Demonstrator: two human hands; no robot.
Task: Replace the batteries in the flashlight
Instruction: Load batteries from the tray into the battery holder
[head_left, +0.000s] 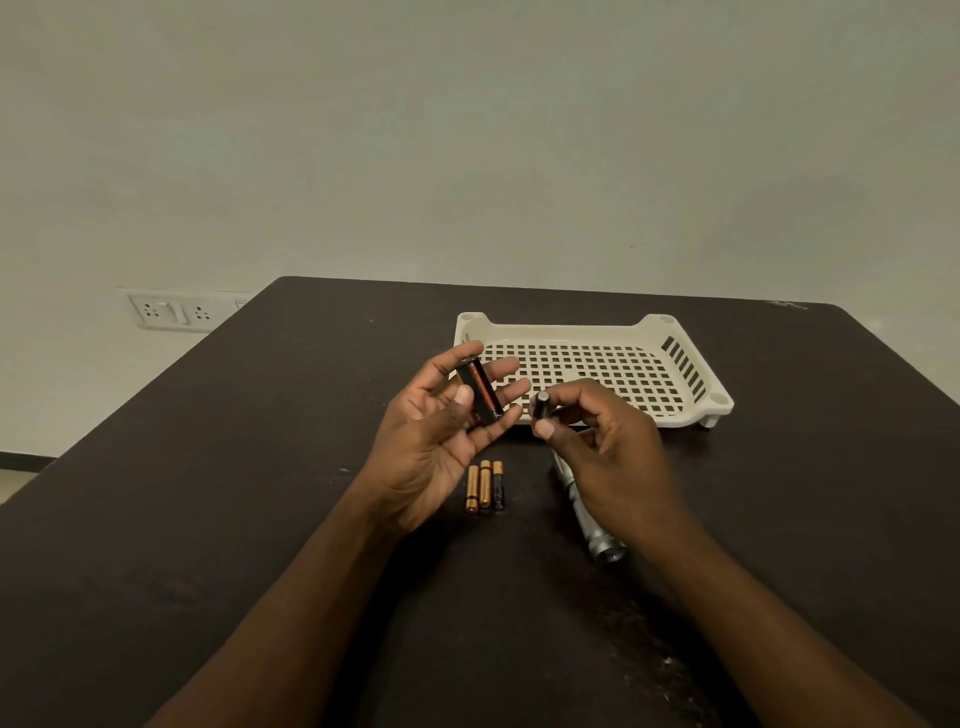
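Flashlight (592, 519) is lying on the dark table (260, 467), silver and shiny, at about 5 o'clock from the middle of the table. Its upper part is hiding under the right hand (597, 441), so only the lower end is showing.

The left hand (441, 426) is turned palm up with the fingers spread fairly wide. It is holding a black battery holder (480, 387), with the thumb pressing on it and the fingertips behind it. An orange strip is showing inside the holder.

The right hand is pinching a small dark battery (541, 406) between the thumb and the fingers. The battery is pointing up, and its silver end is showing on top. It is sitting just at 3 o'clock from the holder, near it but not touching.

Three more batteries (484, 486) are lying side by side on the table, at 6 o'clock from the left hand's fingers. Two are looking gold and one is looking mostly black.

A white plastic tray (675, 415) with square holes is sitting at 12 o'clock, behind both hands.
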